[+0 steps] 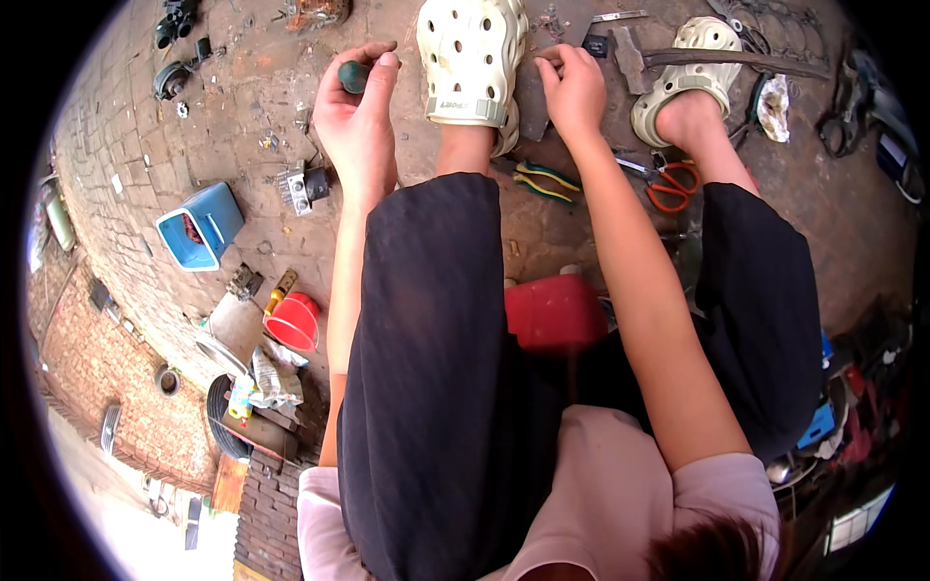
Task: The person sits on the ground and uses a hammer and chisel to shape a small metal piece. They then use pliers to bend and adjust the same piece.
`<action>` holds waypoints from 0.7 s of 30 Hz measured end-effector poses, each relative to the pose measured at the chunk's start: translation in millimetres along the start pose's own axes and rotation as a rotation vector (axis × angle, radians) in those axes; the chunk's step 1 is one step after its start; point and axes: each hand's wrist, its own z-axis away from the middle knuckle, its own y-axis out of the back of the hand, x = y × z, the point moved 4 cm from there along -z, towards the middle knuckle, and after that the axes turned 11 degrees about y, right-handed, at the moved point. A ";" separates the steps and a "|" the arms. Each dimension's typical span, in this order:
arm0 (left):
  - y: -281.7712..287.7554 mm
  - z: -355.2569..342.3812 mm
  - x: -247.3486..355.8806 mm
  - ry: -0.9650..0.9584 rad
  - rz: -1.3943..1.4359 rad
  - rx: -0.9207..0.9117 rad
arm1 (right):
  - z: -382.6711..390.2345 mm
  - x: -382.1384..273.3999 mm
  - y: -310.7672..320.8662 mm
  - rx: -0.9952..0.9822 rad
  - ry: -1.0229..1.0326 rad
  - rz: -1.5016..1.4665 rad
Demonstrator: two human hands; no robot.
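My left hand [356, 126] is closed around a dark green rounded handle [354, 76], left of my left clog [472, 58]. The rest of that handled thing is hidden by the hand and the clog. On the clog's other side, my right hand [575, 89] has its fingertips pinched together. A dark flat piece [534, 105] lies under those fingers; whether they grip it or something small I cannot make out. Nearby on the ground are pliers with yellow-green handles [548, 180] and orange-handled scissors [671, 186]. A hammer [736, 62] with a wooden handle crosses my right clog [705, 41].
A red seat [555, 312] shows between my legs. To the left stand a blue bin [221, 215] and a red bucket [293, 322], with a metal block [297, 190] nearer my left arm. Black-handled tools [843, 126] and a chain [790, 29] lie at the far right.
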 end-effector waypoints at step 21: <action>-61.4 33.3 43.6 0.063 -0.070 -0.450 | -4.7 -113.9 80.3 0.025 -0.047 -1.327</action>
